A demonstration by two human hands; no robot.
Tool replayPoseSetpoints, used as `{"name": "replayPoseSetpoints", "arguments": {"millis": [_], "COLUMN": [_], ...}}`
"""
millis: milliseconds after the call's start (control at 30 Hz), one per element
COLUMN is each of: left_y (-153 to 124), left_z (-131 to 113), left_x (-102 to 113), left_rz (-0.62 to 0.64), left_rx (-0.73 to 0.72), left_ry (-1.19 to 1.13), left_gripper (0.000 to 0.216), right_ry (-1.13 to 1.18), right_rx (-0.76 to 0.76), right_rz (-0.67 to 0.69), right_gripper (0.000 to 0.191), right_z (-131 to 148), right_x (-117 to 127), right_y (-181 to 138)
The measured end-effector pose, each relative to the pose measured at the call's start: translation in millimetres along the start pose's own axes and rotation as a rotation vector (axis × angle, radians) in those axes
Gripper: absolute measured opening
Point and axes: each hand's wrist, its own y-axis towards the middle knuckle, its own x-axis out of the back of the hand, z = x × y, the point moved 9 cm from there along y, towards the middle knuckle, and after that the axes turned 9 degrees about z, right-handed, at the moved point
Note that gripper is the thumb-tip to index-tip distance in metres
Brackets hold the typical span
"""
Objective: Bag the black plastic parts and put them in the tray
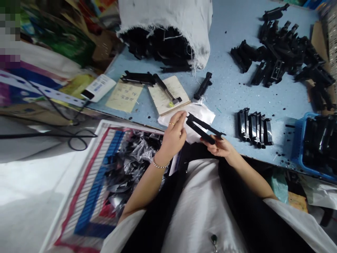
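My right hand [219, 146] holds a black V-shaped plastic part [201, 130] by its right end, with the fingers wrapped under it. At the joined left end of the part, the fingers of my left hand [173, 135] are pinched together. A small white spot shows at those fingertips, too small to name. Behind the part, a crumpled white plastic bag [207, 114] lies at the table edge. A notepad [168, 89] just beyond it carries a black-handled tool [167, 89] with a metal shaft.
A white woven sack [168, 14] of black parts lies open on the blue table [223, 88]. More black parts are heaped [284, 52] at back right; several stand in a row [255, 128]. A blue basket [302, 140] is at right, a lined crate [86, 196] below left.
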Motion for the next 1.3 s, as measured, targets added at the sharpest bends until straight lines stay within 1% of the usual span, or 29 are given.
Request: {"name": "replayPoseSetpoints", "arguments": {"millis": [33, 133, 200, 267, 333, 367, 400, 433, 467, 500, 533, 600, 633, 667, 700, 733, 767, 800, 833, 900, 933, 967, 1000, 1033, 1067, 1133, 1200, 1233, 1300], "left_y": [-1.9, -9.3, -15.3, -21.6, -31.5, -38.8, -48.3, -60.1, -74.5, -91.4, -110.7, -155.0, -173.4, -185.9, -190.9, -188.2, -177.4, -159.3, -135.7, -80.2, -55.2, -32.9, -13.5, 2.5, 15.3, 32.1, 39.8, 41.3, 41.5], "left_z": [-10.5, -46.1, -62.0, -66.0, -54.4, -40.7, -21.0, 4.4, 34.5, 68.0, 103.3, 170.8, 195.5, 212.5, 221.6, 222.9, 216.4, 202.4, 181.3, 120.3, 89.4, 62.0, 39.3, 23.3, 14.2, 14.0, 28.8, 38.6, 57.1], "left_x": [-6.4, -35.2, -46.2, -41.5, -23.9, -11.9, 1.3, 14.5, 27.0, 37.5, 44.8, 54.8, 59.5, 62.2, 62.7, 60.0, 54.6, 46.8, 36.6, 13.3, -4.1, -23.7, -44.0, -61.6, -76.0, -92.0, -93.3, -91.0, -84.4], "left_rz": [0.033, 0.211, 0.284, 0.269, 0.22, 0.2, 0.189, 0.195, 0.218, 0.269, 0.355, 0.565, 0.631, 0.669, 0.675, 0.659, 0.611, 0.53, 0.427, 0.16, 0.101, 0.089, 0.116, 0.148, 0.182, 0.231, 0.24, 0.234, 0.197], "left_rx": [-0.052, -0.215, -0.251, -0.223, -0.137, -0.065, 0.027, 0.135, 0.254, 0.379, 0.507, 0.791, 0.902, 0.978, 1.018, 1.023, 0.992, 0.929, 0.833, 0.529, 0.381, 0.259, 0.166, 0.113, 0.091, 0.111, 0.172, 0.21, 0.295], "left_ry": [-0.003, -0.054, -0.055, 0.002, 0.09, 0.14, 0.195, 0.252, 0.312, 0.37, 0.424, 0.504, 0.531, 0.548, 0.56, 0.571, 0.576, 0.567, 0.54, 0.404, 0.307, 0.226, 0.189, 0.188, 0.188, 0.15, -0.012, -0.123, -0.34], "left_gripper": [0.068, 0.072, 0.069, 0.057, 0.044, 0.039, 0.037, 0.037, 0.037, 0.036, 0.032, 0.017, 0.012, 0.013, 0.014, 0.013, 0.014, 0.018, 0.024, 0.028, 0.025, 0.021, 0.021, 0.022, 0.02, 0.017, 0.022, 0.021, 0.015], "right_ry": [-0.068, -0.314, -0.55, -0.815, -0.991, -1.046, -1.107, -1.192, -1.309, -1.453, -1.616, -1.949, -2.092, -2.211, -2.307, -2.382, -2.439, -2.484, -2.521, -2.583, -2.608, -2.627, -2.635, -2.63, -2.61, -2.521, -2.336, -2.198, -1.812], "right_rx": [0.034, 0.172, 0.259, 0.301, 0.282, 0.266, 0.265, 0.283, 0.312, 0.34, 0.352, 0.278, 0.211, 0.139, 0.075, 0.022, -0.02, -0.052, -0.075, -0.106, -0.112, -0.112, -0.108, -0.104, -0.098, -0.069, 0.008, 0.072, 0.206], "right_rz": [-0.059, -0.239, -0.365, -0.421, -0.325, -0.261, -0.235, -0.262, -0.35, -0.491, -0.653, -0.962, -1.061, -1.113, -1.117, -1.086, -1.041, -0.993, -0.947, -0.854, -0.799, -0.739, -0.676, -0.619, -0.575, -0.555, -0.619, -0.655, -0.666], "right_gripper": [0.026, 0.022, 0.019, 0.019, 0.031, 0.037, 0.039, 0.039, 0.038, 0.036, 0.037, 0.042, 0.045, 0.047, 0.048, 0.047, 0.046, 0.044, 0.043, 0.039, 0.038, 0.038, 0.037, 0.037, 0.036, 0.031, 0.028, 0.028, 0.031], "right_z": [5.6, 23.1, 32.8, 37.6, 35.8, 35.9, 40.9, 51.8, 68.2, 88.1, 108.5, 142.7, 154.8, 163.6, 169.3, 172.6, 174.5, 175.7, 176.7, 178.3, 178.6, 178.4, 177.8, 177.2, 176.7, 177.6, 179.7, 179.3, 170.1], "right_x": [3.5, 6.7, 0.3, -16.4, -38.7, -47.6, -52.8, -53.4, -49.6, -42.8, -35.0, -17.8, -9.4, -1.5, 5.4, 11.0, 14.9, 16.9, 17.3, 14.5, 11.8, 8.9, 6.0, 3.7, 2.0, 0.8, 2.1, 3.4, 9.1], "right_y": [2.5, 8.3, 7.0, 3.0, -0.8, -5.4, -13.7, -25.6, -40.8, -58.6, -77.1, -107.3, -116.1, -120.5, -120.9, -118.4, -114.2, -109.1, -103.8, -93.6, -89.5, -86.7, -85.5, -86.4, -89.4, -100.9, -115.0, -120.5, -121.8]}}
